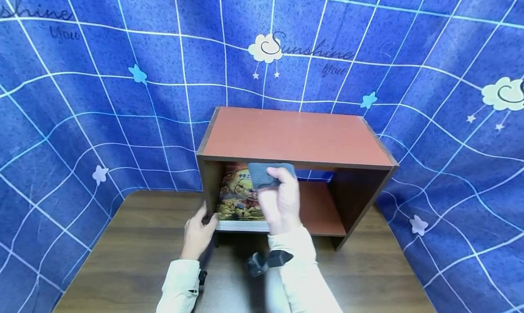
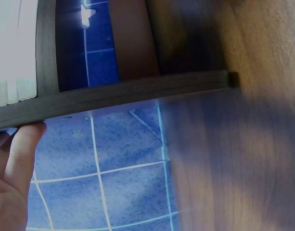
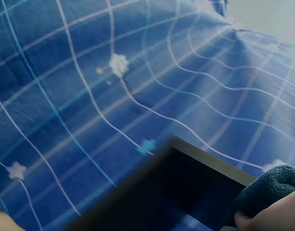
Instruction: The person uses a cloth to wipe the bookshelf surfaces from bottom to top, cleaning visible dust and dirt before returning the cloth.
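A small wooden shelf (image 1: 299, 133) with a reddish-brown top and dark side panels stands on the table. My left hand (image 1: 198, 233) holds the front edge of its left side panel, with the fingers along the outer face; the left wrist view shows fingers (image 2: 24, 154) against that panel. A folded dark grey cloth (image 1: 262, 174) is in my right hand (image 1: 282, 201), the thumb lying over it, in front of the shelf's upper front edge. The right wrist view shows the cloth (image 3: 267, 192) as fluffy, like a towel. My right forearm hides part of the shelf's inside.
Inside the shelf at the left lie books (image 1: 241, 204) with a colourful illustrated cover. The wooden table (image 1: 143, 240) extends on both sides of the shelf. A blue curtain (image 1: 163, 99) with white grid lines hangs behind and at both sides.
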`<control>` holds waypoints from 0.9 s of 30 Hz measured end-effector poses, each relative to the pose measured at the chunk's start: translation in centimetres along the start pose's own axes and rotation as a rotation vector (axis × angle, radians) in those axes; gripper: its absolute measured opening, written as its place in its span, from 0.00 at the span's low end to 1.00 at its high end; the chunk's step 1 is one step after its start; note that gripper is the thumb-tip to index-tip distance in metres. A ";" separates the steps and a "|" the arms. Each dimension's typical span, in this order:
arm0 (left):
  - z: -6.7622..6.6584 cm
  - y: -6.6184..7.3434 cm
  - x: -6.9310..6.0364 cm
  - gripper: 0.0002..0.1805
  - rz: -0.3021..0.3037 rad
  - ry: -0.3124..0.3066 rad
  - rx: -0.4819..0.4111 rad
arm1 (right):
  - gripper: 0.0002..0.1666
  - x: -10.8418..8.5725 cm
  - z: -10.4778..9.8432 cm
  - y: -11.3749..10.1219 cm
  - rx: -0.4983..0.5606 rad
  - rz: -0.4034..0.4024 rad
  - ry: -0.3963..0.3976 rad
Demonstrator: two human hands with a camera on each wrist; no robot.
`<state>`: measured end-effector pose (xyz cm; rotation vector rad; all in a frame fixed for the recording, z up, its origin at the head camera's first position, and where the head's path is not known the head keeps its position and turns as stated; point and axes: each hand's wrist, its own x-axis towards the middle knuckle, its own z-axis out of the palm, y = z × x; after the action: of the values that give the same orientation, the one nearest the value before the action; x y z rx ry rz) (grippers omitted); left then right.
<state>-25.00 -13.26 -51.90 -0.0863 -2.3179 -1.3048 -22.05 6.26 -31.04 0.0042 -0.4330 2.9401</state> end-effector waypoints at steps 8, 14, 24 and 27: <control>0.0 0.1 0.2 0.24 -0.033 -0.018 -0.008 | 0.15 1.1 -1.6 -5.8 0.083 -0.002 -0.027; 0.1 0.0 0.1 0.25 -0.026 -0.026 -0.005 | 0.21 1.6 -2.9 -9.8 0.138 -0.025 -0.017; -0.2 0.0 0.1 0.26 -0.024 -0.031 -0.010 | 0.42 2.5 -5.3 -16.0 0.301 -0.037 -0.113; -0.3 0.1 0.0 0.26 -0.022 -0.027 -0.014 | 0.47 2.5 -5.7 -17.1 0.326 -0.043 -0.131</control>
<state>-24.86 -13.51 -51.69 -0.0838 -2.3386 -1.3386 -21.55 24.40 -31.55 0.2451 0.0332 2.9409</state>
